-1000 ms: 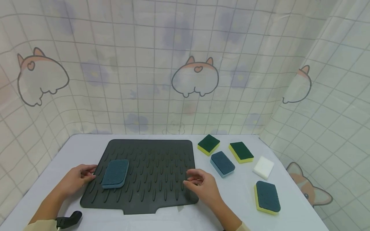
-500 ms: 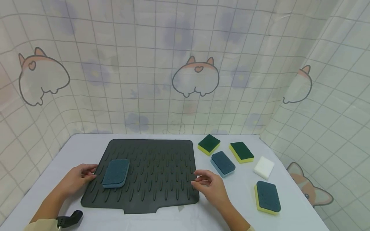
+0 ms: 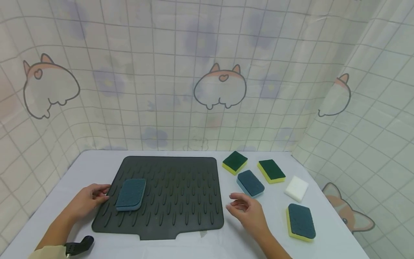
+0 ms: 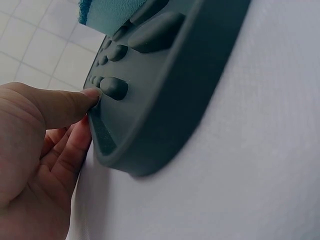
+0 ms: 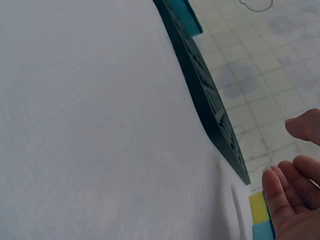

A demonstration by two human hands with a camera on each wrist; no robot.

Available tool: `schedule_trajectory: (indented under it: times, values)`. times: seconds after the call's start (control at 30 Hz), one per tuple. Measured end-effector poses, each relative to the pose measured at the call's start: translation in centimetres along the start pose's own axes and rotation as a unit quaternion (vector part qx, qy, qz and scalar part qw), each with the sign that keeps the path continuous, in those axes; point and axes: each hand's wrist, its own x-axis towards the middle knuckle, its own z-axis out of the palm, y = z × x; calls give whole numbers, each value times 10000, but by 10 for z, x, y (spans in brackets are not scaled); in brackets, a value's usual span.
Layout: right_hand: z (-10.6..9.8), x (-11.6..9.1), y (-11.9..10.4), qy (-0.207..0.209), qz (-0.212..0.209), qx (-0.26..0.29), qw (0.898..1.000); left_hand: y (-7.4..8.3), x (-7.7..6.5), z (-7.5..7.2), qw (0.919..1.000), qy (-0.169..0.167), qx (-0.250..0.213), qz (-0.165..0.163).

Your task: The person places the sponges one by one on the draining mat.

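Observation:
A dark grey ridged drying mat [image 3: 184, 198] with a spout-like lip at its front lies on the white table. One blue scouring sponge [image 3: 130, 193] rests on its left part, pad side up. My left hand [image 3: 86, 202] pinches the mat's left edge; in the left wrist view the thumb [image 4: 75, 105] is on the rim and the fingers lie against its outer side. Just right of the mat, my right hand [image 3: 250, 216] hovers with thumb and fingers apart, holding nothing. The right wrist view shows a gap between that hand [image 5: 300, 185] and the mat.
Right of the mat lie two green-and-yellow sponges [image 3: 234, 162], a blue sponge [image 3: 250, 182], a white sponge [image 3: 296, 188] and a larger blue-and-yellow sponge [image 3: 301, 221]. A checked curtain [image 3: 174, 118] hangs behind the table [image 3: 181, 250] and along its sides.
My right hand has moved rightward, from over the mat's right edge to beside it. My left hand stays at the left edge, and the sponge on the mat keeps its place.

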Motion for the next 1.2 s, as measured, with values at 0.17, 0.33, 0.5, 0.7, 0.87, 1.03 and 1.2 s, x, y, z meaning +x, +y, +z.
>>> schedule_trajectory:
  times: [0.17,0.33,0.5,0.7,0.87,1.03,1.2]
  values:
    - [-7,-2,2,136,103,-224,9996,-1,0,0,10000,38,47,39]
    - [-16,-5,6,289,194,-349,9988,-2,1,0,9999,-18,-11,123]
    - [-26,-10,10,384,289,-567,9972,-1,-1,0,9998,-124,-116,56]
    - [-38,-15,12,413,455,-713,9956,0,-3,-2,9998,-119,-139,95]
    - [-48,-18,13,452,519,-869,9938,0,-4,-2,9998,-144,-153,56]
    - [-57,-24,12,512,516,-964,9927,0,-4,-3,9998,-142,-14,105]
    - [-66,-34,10,631,625,-1264,9880,0,-3,-3,9998,-145,-52,113]
